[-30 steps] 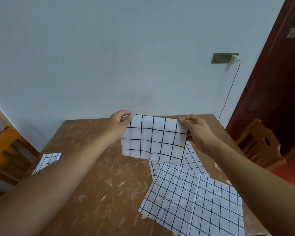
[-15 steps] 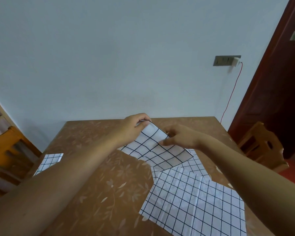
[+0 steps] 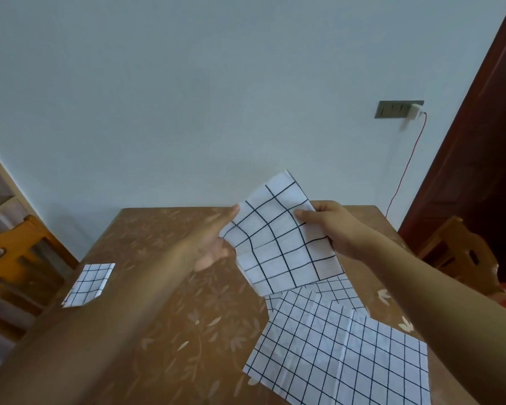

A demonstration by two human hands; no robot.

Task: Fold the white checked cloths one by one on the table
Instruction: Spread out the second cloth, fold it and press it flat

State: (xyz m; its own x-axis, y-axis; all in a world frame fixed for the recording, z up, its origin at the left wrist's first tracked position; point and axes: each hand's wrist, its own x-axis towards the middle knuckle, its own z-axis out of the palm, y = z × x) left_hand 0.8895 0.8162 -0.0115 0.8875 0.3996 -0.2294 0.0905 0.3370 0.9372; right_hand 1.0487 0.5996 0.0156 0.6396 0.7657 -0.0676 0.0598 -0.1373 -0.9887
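Two hands: left hand (image 3: 214, 247) and right hand (image 3: 338, 229), fingers (image 3: 303, 215) pinching the held cloth (image 3: 281, 238) above the bench (image 3: 164, 287).
Spread cloths (image 3: 342, 361): 5 o'clock.
Folded cloth (image 3: 89, 283): 9 o'clock.

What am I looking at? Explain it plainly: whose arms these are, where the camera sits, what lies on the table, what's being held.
There is no machine here. A person wears one wide-angle camera on the head, so the single picture looks forward and down along their own bare arms. The right hand pinches the right side of a partly folded checked cloth, which is lifted above the brown table. The left hand, somewhat blurred, holds its left edge. On the table, toward the right, a larger checked cloth lies spread open, with a third cloth partly under it. A small folded cloth lies near the table's left edge, apart from the others.
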